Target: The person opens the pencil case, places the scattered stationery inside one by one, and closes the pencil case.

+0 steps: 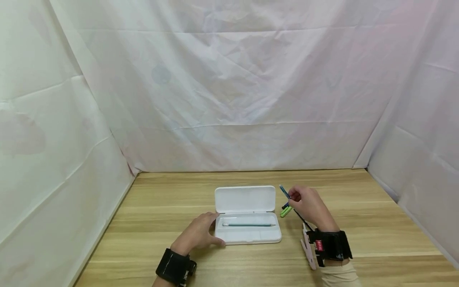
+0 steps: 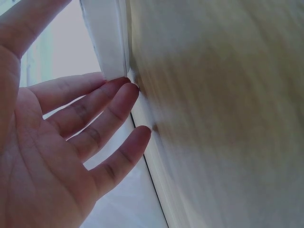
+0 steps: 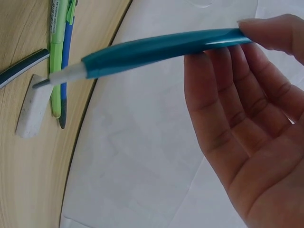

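A white pencil case (image 1: 245, 239) lies with its lid (image 1: 245, 199) raised, and a green pencil (image 1: 249, 225) rests inside. My left hand (image 1: 199, 231) holds the case's left end, thumb at the front corner and fingers by the back. In the left wrist view, the fingertips (image 2: 124, 97) touch the corner of the case (image 2: 111, 42). Right of the case, my right hand (image 1: 309, 205) pinches a teal pen (image 3: 161, 50) between thumb and fingers, above the table. The pen has a white tip section ending in a dark point. The right palm (image 3: 280, 156) faces the wrist camera.
Below the right hand lie a light-green pen (image 3: 56, 57), a blue pen (image 3: 68, 61), a white eraser (image 3: 33, 109) and a dark stick-shaped thing (image 3: 21, 67). The wooden table (image 1: 161, 199) meets white cloth (image 1: 251, 99) at the back and sides.
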### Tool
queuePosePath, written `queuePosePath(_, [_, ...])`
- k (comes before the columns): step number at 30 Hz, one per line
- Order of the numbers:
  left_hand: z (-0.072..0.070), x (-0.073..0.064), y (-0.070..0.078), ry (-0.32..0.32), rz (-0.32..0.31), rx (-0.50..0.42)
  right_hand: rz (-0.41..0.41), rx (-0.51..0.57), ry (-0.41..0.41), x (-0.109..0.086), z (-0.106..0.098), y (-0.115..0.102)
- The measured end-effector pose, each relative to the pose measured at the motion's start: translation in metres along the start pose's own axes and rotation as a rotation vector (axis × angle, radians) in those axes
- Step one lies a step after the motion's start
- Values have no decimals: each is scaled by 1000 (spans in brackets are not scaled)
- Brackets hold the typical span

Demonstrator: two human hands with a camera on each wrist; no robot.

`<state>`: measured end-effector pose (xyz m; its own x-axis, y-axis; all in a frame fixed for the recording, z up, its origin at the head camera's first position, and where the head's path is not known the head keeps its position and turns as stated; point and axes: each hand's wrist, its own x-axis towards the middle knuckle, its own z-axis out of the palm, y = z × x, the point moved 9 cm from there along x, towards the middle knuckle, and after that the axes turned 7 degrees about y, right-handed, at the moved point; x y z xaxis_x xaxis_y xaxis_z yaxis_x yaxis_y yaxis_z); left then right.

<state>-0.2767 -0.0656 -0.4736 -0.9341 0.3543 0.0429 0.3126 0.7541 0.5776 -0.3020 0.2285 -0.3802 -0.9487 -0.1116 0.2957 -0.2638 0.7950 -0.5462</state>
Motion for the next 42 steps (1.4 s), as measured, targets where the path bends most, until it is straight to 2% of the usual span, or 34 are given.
queuePosePath(17, [1, -2, -2, -5, -11, -17, -14, 4, 16, 0, 1, -3])
queuePosePath(32, [-1, -1, -1, 2, -1, 9, -15, 6, 18, 1, 4, -4])
queuePosePath(42, [1, 0, -2, 2, -12, 3, -69, 3, 46, 1, 1, -10])
